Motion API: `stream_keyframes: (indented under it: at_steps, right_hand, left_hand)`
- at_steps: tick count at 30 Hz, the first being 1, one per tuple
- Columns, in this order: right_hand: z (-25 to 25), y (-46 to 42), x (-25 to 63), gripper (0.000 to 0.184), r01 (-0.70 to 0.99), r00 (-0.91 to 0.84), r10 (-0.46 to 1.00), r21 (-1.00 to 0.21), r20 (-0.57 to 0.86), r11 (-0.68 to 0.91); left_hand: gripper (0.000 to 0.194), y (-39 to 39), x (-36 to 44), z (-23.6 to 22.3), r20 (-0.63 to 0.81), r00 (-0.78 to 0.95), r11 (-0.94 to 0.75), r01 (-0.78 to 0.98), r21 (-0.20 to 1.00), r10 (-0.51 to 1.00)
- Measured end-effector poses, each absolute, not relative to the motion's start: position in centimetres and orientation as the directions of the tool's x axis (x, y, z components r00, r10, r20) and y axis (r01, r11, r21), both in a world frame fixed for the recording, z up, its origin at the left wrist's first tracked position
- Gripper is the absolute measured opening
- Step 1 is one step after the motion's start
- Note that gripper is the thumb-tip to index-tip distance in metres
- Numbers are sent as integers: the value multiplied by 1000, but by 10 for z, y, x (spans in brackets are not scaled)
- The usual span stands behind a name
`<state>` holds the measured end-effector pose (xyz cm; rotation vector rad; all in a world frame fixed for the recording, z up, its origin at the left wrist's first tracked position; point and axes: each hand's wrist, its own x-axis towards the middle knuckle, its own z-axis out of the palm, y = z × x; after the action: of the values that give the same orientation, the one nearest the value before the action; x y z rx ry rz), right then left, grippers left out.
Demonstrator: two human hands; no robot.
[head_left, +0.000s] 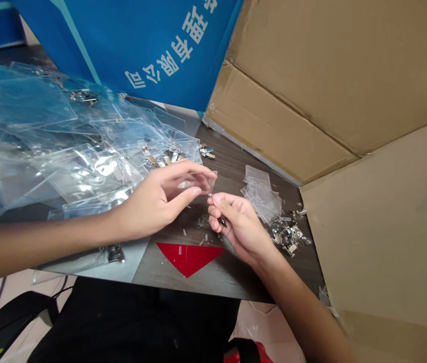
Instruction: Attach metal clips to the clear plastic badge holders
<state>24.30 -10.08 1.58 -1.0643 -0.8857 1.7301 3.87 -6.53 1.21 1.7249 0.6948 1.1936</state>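
Note:
My left hand (160, 201) pinches a small clear plastic strap (202, 180) between thumb and fingers, just above the table. My right hand (236, 222) is closed round a small metal clip (221, 219), whose tip touches the strap's end. Both hands meet over the dark wood-grain table (232, 272), above a red triangle (189, 256) lying flat near the front edge.
A large heap of clear plastic badge sleeves (58, 136) covers the table's left. A small stack of clear straps (262, 195) and a pile of metal clips (288, 234) lie right of my hands. Cardboard boxes (330, 91) wall in the right; a blue box (141, 45) stands behind.

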Motion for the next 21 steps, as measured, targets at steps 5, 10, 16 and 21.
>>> stream_keyframes:
  at_steps: [5,10,16,21]
  right_hand:
    - [17,-98,242,51,-401,-316,885,-798,-340,-450]
    - [16,-98,243,37,-435,-358,879,-776,-316,-457]
    - [11,-100,246,26,-196,-263,956,-962,-134,-189]
    - [4,-108,244,17,261,-111,956,-920,272,292]
  left_hand:
    - [26,-68,36,10,519,411,-591,62,804,749]
    - [23,-66,35,5,597,476,-709,85,700,646]
    - [26,-64,35,7,611,453,-730,146,667,649]
    - [27,-66,36,13,601,401,-705,195,681,692]
